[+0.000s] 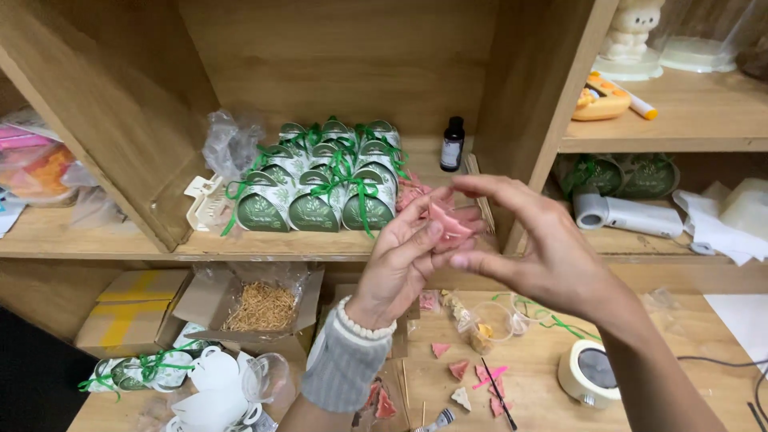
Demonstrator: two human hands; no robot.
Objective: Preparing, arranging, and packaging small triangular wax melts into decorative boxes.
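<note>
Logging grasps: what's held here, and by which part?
A small pink piece, pinched at its edge by the left hand fingertips. The right hand touches its outer side; whether it grips cannot be told.

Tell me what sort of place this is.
Probably a home craft corner for making small gifts: wooden shelves hold rows of green-ribboned favour boxes, the left hand holds a small pink piece, and a roll of tape sits on the wooden desk.

- Green-ribboned gift boxes [324, 188] are sitting in rows on the wooden shelf [112, 240].
- A dark bottle [452, 144] is standing just right of the boxes.
- A white hair clip [206, 202] is lying just left of them.
- An open carton of straw filler [260, 306] is resting below the boxes.
- A tape roll [590, 373] is lying well to their lower right.
</note>
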